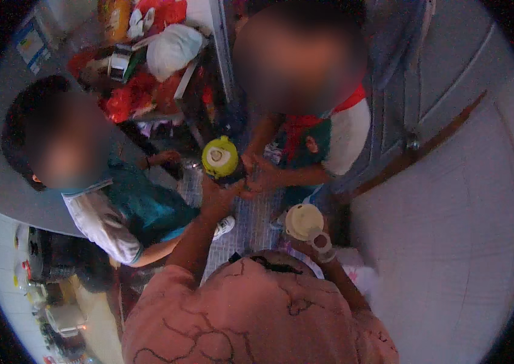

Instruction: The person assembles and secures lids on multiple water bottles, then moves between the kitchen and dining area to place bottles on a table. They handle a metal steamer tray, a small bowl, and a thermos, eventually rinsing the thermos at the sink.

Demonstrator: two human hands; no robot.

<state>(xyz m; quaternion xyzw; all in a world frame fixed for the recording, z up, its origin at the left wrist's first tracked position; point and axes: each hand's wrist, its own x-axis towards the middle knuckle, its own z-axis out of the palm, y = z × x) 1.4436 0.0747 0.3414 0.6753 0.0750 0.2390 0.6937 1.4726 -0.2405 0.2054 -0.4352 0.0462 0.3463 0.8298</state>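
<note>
My left hand (pixel 218 195) grips a bottle with a yellow-green lid (pixel 224 169) by its darker lower body. It is held out before me, and the hands of a person (pixel 261 173) facing me are at its right side. Whether those hands also bear its weight, I cannot tell. My right hand (pixel 306 247) holds a second drinking bottle with a cream lid (pixel 304 220) and a round loop (pixel 321 241). This one is nearer my body, to the right. Most of both bottles' bodies is hidden beneath their lids and the hands.
Another person (pixel 148 204) stands close on my left. Behind both people, a cluttered shelf (pixel 166 120) carries bags and red items. A grey door (pixel 439 59) and a pale wall (pixel 439 227) lie to the right. A counter (pixel 91 302) with kitchen things runs along the lower left.
</note>
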